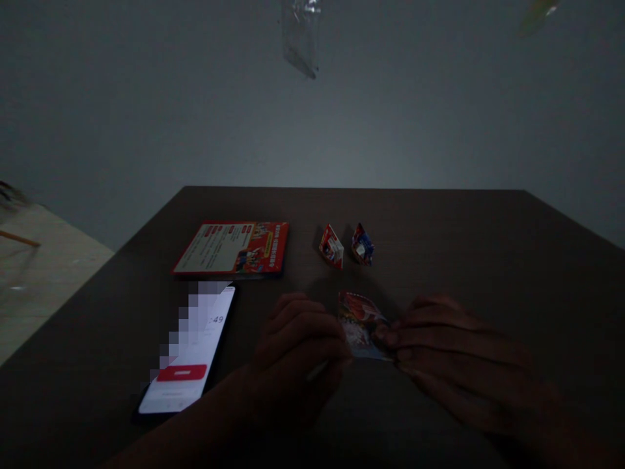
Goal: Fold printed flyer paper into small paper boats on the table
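Observation:
In dim light, my left hand and my right hand both pinch a small piece of printed paper just above the dark table. The left fingers curl round its left edge; the right fingertips press its right edge. The paper is red and white and partly folded. Behind it stand two small folded paper shapes, a red one and a blue one, side by side.
A red printed leaflet lies flat at the left of the folded shapes. A lit phone showing a timer lies near my left forearm. A plain wall stands behind the table; a clear plastic scrap hangs at the top.

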`<state>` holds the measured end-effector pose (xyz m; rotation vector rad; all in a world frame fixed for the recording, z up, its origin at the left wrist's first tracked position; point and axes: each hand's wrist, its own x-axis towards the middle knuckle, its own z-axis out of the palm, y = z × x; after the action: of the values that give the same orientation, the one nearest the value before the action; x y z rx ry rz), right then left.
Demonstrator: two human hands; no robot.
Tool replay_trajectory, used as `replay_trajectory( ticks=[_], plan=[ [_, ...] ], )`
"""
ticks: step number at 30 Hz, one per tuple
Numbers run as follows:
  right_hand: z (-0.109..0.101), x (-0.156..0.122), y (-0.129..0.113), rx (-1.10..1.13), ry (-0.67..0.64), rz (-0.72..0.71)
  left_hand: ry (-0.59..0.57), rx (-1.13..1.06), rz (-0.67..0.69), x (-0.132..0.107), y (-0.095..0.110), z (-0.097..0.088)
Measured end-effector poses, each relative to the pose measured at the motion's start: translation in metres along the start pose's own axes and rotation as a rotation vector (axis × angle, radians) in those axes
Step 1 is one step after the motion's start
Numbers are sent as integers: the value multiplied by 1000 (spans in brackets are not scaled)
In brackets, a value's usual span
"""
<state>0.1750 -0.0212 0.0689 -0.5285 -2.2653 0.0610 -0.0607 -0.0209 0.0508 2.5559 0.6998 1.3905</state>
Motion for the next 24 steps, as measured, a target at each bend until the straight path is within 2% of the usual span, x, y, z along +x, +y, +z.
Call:
replay_trajectory(
  ticks=[6, 10, 15, 19, 24],
  plan=[
    [1, -4, 1, 21, 16, 10, 39, 11, -49, 0, 2, 0],
    [2, -3, 0, 12, 22, 18, 65, 39, -18, 2, 4, 4],
    [7, 0, -2, -13, 41, -2, 1, 48, 10, 4, 5, 10],
    [9, 2, -4, 57, 16, 41, 38, 14, 25, 3, 5, 11],
    [8, 3, -4, 83, 48, 45, 60, -7, 32, 1, 4, 11]
  ],
)
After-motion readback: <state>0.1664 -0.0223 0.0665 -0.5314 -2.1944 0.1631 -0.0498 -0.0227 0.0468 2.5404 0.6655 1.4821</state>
